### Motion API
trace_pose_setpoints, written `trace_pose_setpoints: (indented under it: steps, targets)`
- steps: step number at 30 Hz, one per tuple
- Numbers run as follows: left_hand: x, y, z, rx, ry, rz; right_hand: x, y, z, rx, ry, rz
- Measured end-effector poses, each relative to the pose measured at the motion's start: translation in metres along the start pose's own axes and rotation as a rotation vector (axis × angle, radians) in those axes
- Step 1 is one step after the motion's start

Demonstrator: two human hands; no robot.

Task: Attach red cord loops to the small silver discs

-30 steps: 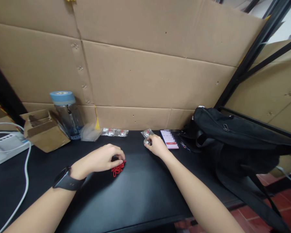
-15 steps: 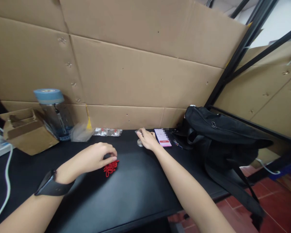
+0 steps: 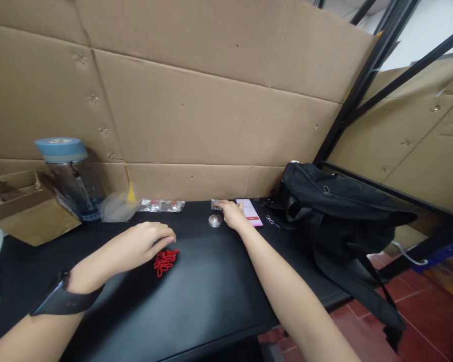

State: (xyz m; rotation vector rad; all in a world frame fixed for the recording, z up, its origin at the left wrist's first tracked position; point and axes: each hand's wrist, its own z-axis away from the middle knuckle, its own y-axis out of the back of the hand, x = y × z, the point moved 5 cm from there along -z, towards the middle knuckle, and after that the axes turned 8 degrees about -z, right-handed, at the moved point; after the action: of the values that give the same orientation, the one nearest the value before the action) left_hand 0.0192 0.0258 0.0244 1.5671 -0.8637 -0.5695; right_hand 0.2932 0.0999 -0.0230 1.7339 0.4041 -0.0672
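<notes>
My left hand (image 3: 145, 244) hovers over the left part of the black table (image 3: 196, 301), fingers loosely curved and the thumb a little apart from them, with nothing visible between them. Just under its thumb lies a red knotted cord ornament (image 3: 166, 262); whether they touch is not clear. At the back, the fingertips of my right hand (image 3: 232, 213) are closed on a small clear plastic packet (image 3: 215, 204), partly covered by the fingers. In front of that packet sits a small round silvery disc (image 3: 215, 220), apart from the hand. A lit phone (image 3: 252, 216) lies right beside it.
Two clear packets (image 3: 162, 205) with red bits lie along the cardboard wall (image 3: 181, 130). Further left are a plastic bag (image 3: 117, 208), a blue-lidded bottle (image 3: 73, 181) and an open cardboard box (image 3: 33, 211). A black backpack (image 3: 343, 201) fills the right side.
My right hand has drawn away from the silvery disc, which now shows fully, and its fingertips are further back with the packet. The left hand stays near the red cord. The view has shifted slightly right.
</notes>
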Motion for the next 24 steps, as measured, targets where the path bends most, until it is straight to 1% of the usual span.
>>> trace_pose_setpoints:
  steps: [5, 11, 16, 21, 24]
  targets:
    - [-0.002, -0.002, -0.001, -0.023, 0.005, 0.0, -0.004, -0.001, -0.002, 0.077, 0.0, 0.1]
    - [-0.009, -0.006, -0.003, -0.034, 0.037, 0.057, -0.011, 0.001, 0.002, 0.118, 0.002, 0.13]
    - [-0.014, -0.008, -0.005, -0.027, 0.052, 0.077, -0.009, 0.003, 0.003, 0.197, -0.039, 0.188]
    - [-0.011, -0.008, -0.004, -0.026, 0.033, 0.072, -0.005, 0.0, 0.002, 0.242, -0.056, 0.167]
    - [-0.012, -0.009, -0.003, -0.002, 0.016, 0.072, -0.001, 0.003, 0.002, 0.284, -0.086, 0.135]
